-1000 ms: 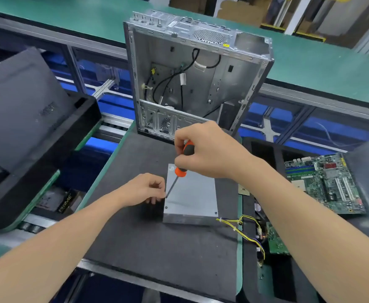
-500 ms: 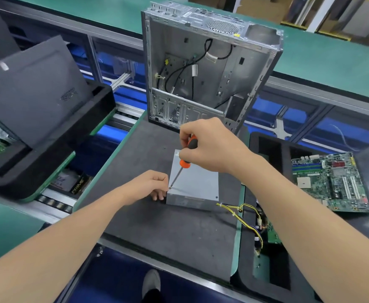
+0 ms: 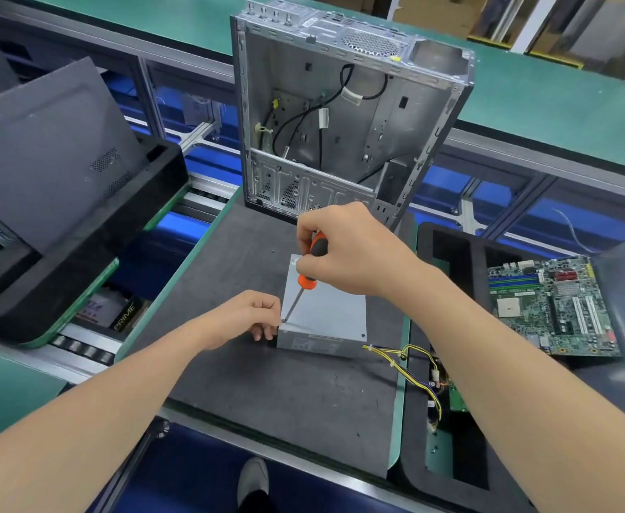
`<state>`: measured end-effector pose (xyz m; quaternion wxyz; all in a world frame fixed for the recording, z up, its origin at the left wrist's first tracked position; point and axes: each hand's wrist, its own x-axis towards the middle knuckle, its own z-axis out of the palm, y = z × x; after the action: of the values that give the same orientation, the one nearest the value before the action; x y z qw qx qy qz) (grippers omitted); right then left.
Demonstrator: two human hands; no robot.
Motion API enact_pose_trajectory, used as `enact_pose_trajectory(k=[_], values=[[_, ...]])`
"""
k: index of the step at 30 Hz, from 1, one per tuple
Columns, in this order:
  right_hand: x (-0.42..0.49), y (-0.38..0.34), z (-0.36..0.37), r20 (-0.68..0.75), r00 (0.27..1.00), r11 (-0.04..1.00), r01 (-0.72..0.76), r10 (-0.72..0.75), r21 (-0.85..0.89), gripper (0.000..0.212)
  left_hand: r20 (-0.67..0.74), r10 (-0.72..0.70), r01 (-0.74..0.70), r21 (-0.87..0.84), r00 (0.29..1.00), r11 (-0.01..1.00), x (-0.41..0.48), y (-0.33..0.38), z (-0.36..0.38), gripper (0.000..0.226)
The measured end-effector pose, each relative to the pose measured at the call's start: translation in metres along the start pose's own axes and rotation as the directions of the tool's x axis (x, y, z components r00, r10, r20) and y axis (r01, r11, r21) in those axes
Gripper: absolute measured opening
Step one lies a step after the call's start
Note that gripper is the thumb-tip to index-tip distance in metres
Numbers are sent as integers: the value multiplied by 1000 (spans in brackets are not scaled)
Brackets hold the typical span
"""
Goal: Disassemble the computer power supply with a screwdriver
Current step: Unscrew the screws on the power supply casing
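Observation:
A grey metal power supply box [image 3: 327,320] lies flat on the dark mat [image 3: 266,383], with yellow and black wires [image 3: 403,361] trailing from its near right corner. My right hand [image 3: 348,253] grips an orange and black screwdriver [image 3: 309,268]. Its tip sits at the box's near left top corner. My left hand [image 3: 246,320] rests against the box's left side at that corner, fingers curled beside the screwdriver tip.
An empty metal computer case [image 3: 344,124] stands upright behind the box. A green motherboard [image 3: 551,305] lies at the right in a black foam tray [image 3: 448,420]. At the left, a dark panel [image 3: 44,153] leans in another black tray. One small screw [image 3: 273,251] lies on the mat.
The view has shifted slightly. Both hands stay at the box's near left corner with the screwdriver on the same spot.

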<state>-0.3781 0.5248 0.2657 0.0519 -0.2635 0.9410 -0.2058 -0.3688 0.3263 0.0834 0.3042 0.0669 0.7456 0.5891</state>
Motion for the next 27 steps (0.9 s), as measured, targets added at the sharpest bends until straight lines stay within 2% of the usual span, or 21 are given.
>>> enact_pose_trajectory(k=[6, 10, 13, 19, 23, 27], values=[[2, -2, -1, 1, 1000, 1000, -2, 2, -6, 7, 17, 7, -7, -4, 1000, 1000, 1, 0, -3, 16], [4, -3, -1, 8, 1000, 1000, -8, 8, -7, 8, 34, 13, -14, 11, 999, 1000, 3, -1, -4, 29], [4, -3, -2, 31, 1000, 1000, -5, 5, -11, 7, 48, 14, -15, 23, 999, 1000, 3, -1, -6, 30], [4, -8, -5, 88, 996, 999, 26, -23, -29, 9, 46, 14, -15, 26, 999, 1000, 2, 0, -7, 15], [4, -18, 0, 90, 994, 989, 75, -64, -130, 8, 41, 50, -52, 63, 998, 997, 2, -3, -8, 14], [7, -30, 14, 29, 999, 955, 44, -37, -294, 26, -52, 136, -130, 103, 989, 986, 2, -5, -7, 6]])
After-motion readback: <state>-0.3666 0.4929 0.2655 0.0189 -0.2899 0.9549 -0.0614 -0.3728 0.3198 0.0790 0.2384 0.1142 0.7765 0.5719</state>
